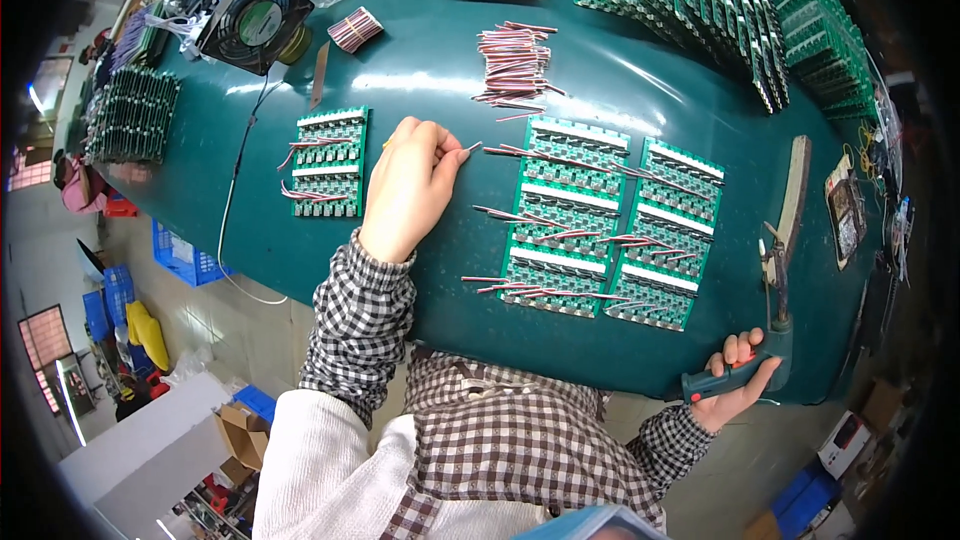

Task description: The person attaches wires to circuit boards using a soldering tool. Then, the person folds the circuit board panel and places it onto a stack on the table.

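My left hand point(410, 180) is closed in a pinch over the table's middle, and a short, thin wire point(473, 150) pokes out from thumb and fingertip. To its left lies a small green circuit board panel point(328, 172) with wires on it. Right of it are two larger circuit board panels point(562, 210) point(665, 230), side by side, with red, white and black wires laid across their rows. At the table's near right edge, my right hand point(735, 380) wraps round the dark green handle of a soldering gun point(775, 355), its front end pointing away from me.
A pile of cut wires point(515, 65) and a banded wire bundle point(355, 30) lie beyond my left hand. A black fan point(256, 20) stands far left. Stacked circuit boards point(680, 0) line the back; another stack point(132, 115) is at left. A long strip point(795, 190) lies right.
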The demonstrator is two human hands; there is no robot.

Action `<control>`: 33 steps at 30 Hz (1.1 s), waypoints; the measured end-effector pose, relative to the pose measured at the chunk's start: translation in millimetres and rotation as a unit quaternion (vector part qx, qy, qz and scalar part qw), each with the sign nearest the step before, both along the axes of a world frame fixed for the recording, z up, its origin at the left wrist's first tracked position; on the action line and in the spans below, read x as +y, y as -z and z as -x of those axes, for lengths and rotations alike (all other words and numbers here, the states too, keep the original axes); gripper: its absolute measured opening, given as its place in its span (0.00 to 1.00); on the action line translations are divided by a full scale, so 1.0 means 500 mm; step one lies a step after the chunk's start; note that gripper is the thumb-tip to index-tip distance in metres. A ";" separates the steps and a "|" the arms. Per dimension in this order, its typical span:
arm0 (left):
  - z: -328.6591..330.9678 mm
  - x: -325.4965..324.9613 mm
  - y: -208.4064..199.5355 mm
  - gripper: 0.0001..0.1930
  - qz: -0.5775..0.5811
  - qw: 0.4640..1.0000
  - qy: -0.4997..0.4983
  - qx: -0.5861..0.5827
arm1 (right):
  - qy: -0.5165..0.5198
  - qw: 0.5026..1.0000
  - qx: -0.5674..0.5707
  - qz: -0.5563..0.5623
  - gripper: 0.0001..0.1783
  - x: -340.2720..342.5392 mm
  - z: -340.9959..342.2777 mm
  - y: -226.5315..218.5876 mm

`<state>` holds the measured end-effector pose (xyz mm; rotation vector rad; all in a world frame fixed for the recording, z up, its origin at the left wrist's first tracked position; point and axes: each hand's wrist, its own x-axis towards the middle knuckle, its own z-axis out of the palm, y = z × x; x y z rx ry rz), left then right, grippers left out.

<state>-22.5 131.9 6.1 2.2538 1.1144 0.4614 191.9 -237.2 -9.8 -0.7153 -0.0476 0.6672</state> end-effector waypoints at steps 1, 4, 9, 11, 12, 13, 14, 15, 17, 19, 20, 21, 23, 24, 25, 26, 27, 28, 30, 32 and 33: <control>-0.003 -0.010 -0.004 0.05 0.007 1.000 -0.004 -0.019 | 0.003 1.000 0.000 0.003 0.22 -0.004 0.004 -0.002; -0.018 -0.050 -0.035 0.05 0.114 0.989 -0.002 -0.091 | 0.000 0.999 0.032 0.011 0.23 -0.015 0.014 -0.003; -0.099 -0.181 -0.103 0.06 0.129 0.962 0.221 -0.090 | 0.045 0.994 0.012 0.096 0.27 -0.026 0.058 0.002; -0.141 -0.213 -0.089 0.05 0.182 0.935 0.292 -0.085 | 0.063 0.992 0.004 0.109 0.27 -0.033 0.079 -0.009; -0.158 -0.223 -0.067 0.04 0.166 0.931 0.320 -0.063 | 0.081 0.990 0.002 0.118 0.27 -0.039 0.093 -0.014; -0.169 -0.234 -0.047 0.04 0.147 0.927 0.343 -0.040 | 0.095 0.988 0.001 0.124 0.26 -0.043 0.105 -0.021; -0.177 -0.243 -0.027 0.03 0.134 0.932 0.334 -0.042 | 0.101 0.989 0.010 0.110 0.26 -0.045 0.115 -0.024; -0.181 -0.252 -0.020 0.03 0.137 0.930 0.338 -0.040 | 0.106 0.988 0.013 0.111 0.26 -0.053 0.121 -0.025; -0.186 -0.265 -0.012 0.03 0.076 0.953 0.293 0.014 | 0.100 0.989 -0.011 0.111 0.27 -0.067 0.131 -0.024; -0.187 -0.274 -0.011 0.03 0.052 0.953 0.298 0.001 | 0.100 0.989 0.002 0.112 0.28 -0.081 0.138 -0.025; -0.188 -0.280 -0.020 0.04 0.077 0.952 0.295 -0.019 | 0.104 0.985 -0.004 0.138 0.29 -0.087 0.140 -0.027; -0.188 -0.284 -0.028 0.04 0.101 0.951 0.289 -0.039 | 0.106 0.981 -0.011 0.163 0.29 -0.092 0.140 -0.028; -0.201 -0.302 -0.030 0.05 0.124 0.947 0.292 -0.052 | 0.104 0.981 -0.013 0.162 0.29 -0.106 0.136 -0.029; -0.207 -0.313 -0.025 0.05 0.095 0.950 0.294 -0.053 | 0.100 0.982 -0.015 0.162 0.30 -0.111 0.138 -0.033; -0.213 -0.320 -0.012 0.05 0.066 0.952 0.295 -0.055 | 0.099 0.982 -0.014 0.161 0.30 -0.111 0.141 -0.038; -0.214 -0.325 0.013 0.06 0.011 0.953 0.297 -0.056 | 0.105 0.978 -0.027 0.178 0.30 -0.109 0.144 -0.044; -0.215 -0.327 0.012 0.06 0.014 0.953 0.298 -0.056 | 0.112 0.973 -0.039 0.198 0.31 -0.110 0.150 -0.050; -0.216 -0.329 0.011 0.06 0.017 0.955 0.290 -0.052 | 0.113 0.972 -0.037 0.201 0.31 -0.115 0.156 -0.054; -0.217 -0.329 0.010 0.06 0.022 0.958 0.283 -0.047 | 0.111 0.963 -0.041 0.241 0.31 -0.124 0.168 -0.062; -0.217 -0.328 0.009 0.06 0.038 0.957 0.280 -0.065 | 0.103 0.960 -0.049 0.256 0.31 -0.126 0.174 -0.070; -0.217 -0.327 0.009 0.06 0.040 0.957 0.281 -0.065 | 0.096 0.956 -0.058 0.270 0.32 -0.127 0.175 -0.072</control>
